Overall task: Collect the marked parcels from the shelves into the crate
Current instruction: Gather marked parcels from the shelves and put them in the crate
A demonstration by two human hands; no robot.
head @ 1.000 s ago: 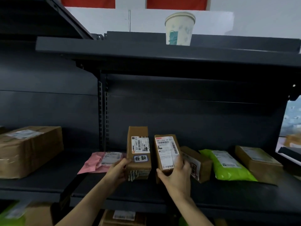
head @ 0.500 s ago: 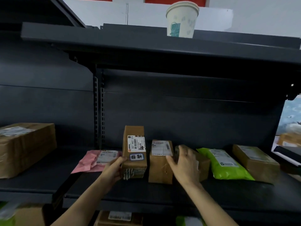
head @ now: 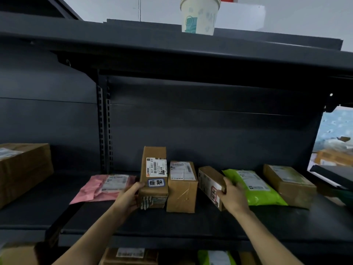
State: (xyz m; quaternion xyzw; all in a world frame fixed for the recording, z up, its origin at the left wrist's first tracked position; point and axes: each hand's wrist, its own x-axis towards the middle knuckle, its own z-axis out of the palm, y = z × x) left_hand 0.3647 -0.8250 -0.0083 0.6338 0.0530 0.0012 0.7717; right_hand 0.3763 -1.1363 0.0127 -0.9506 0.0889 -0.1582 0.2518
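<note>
- While the left hand (head: 128, 197) grips the left side of the upright marked box (head: 153, 176), this box stands on the shelf (head: 172, 222) and touches a plain box (head: 182, 188) on its right.
- The right hand (head: 232, 196) curls its fingers round the near end of the small box (head: 209, 181) with a red sticker, just right of the plain box.
- A green bag (head: 254, 188) lies just beside this hand, and a pink bag (head: 103, 187) lies left of the upright marked box.
</note>
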